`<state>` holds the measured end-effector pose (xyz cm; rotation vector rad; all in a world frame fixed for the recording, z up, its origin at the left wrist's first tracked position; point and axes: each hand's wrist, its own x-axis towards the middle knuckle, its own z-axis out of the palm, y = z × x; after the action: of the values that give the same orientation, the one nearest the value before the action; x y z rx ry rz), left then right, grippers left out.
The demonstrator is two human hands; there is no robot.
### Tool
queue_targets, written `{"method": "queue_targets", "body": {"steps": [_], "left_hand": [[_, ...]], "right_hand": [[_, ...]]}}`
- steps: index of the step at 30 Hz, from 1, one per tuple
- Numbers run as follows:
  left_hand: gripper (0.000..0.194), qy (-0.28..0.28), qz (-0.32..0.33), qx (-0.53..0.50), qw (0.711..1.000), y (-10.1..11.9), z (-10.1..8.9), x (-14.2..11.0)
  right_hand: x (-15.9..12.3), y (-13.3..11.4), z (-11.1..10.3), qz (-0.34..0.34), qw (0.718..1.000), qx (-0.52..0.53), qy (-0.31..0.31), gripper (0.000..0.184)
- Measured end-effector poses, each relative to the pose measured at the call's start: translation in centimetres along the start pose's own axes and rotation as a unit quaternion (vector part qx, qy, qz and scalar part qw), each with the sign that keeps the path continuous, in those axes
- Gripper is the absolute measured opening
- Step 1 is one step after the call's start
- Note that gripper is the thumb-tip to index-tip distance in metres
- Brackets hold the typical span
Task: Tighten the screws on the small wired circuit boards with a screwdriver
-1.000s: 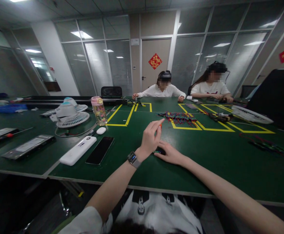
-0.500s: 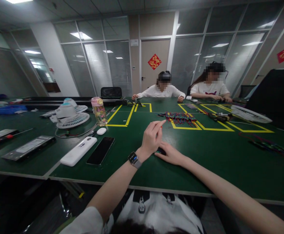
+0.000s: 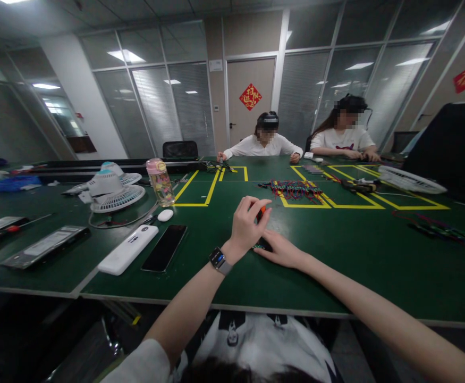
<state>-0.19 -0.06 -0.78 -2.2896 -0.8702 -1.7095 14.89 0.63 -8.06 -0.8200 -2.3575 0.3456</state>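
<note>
My left hand [image 3: 248,222], with a watch on its wrist, is raised over the table just left of my right hand. Its fingers curl round the upright orange-and-black handle of a screwdriver [image 3: 261,213]; the shaft and tip are hidden behind the hand. Low on the green tabletop, my right hand [image 3: 280,249] holds down a small dark piece with green parts [image 3: 261,244], perhaps a circuit board. The fingers cover most of it. Beyond both hands lies a bundle of small boards with red and blue wires [image 3: 296,191].
At left lie a black phone [image 3: 164,248], a white power bank [image 3: 128,249], a white oval case [image 3: 165,215], a hard drive [image 3: 47,246] and fans [image 3: 116,194]. A pink-lidded bottle [image 3: 160,183] stands behind. Two people sit opposite. More wired boards [image 3: 439,229] lie right.
The fingers of my left hand have shifted on the screwdriver, the index finger now bent, and more of the orange handle shows. My right hand stays in place. The view has tilted slightly.
</note>
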Motion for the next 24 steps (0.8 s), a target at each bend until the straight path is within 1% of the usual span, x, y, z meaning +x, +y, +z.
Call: {"method": "queue_targets", "body": {"steps": [7, 11, 15, 19, 24], "left_hand": [[0.021, -0.010, -0.004, -0.007, 1.000, 0.00, -0.22, 0.00], [0.029, -0.023, -0.009, -0.020, 0.999, 0.01, -0.54, 0.08], [0.033, -0.034, 0.002, -0.027, 0.999, -0.01, -0.59, 0.18], [0.031, -0.021, 0.000, -0.011, 1.000, -0.05, -0.36, 0.26], [0.026, 0.005, -0.001, 0.012, 1.000, -0.12, -0.25, 0.26]], "right_hand": [[-0.01, -0.12, -0.11, -0.004, 1.000, -0.010, -0.007, 0.025], [0.01, -0.16, -0.27, -0.007, 1.000, -0.008, -0.015, 0.022], [-0.12, -0.28, -0.58, -0.012, 1.000, 0.001, -0.022, 0.020], [-0.31, -0.50, -0.85, -0.008, 1.000, 0.001, -0.026, 0.019], [-0.33, -0.69, -0.92, 0.000, 1.000, -0.010, -0.028, 0.007]]}}
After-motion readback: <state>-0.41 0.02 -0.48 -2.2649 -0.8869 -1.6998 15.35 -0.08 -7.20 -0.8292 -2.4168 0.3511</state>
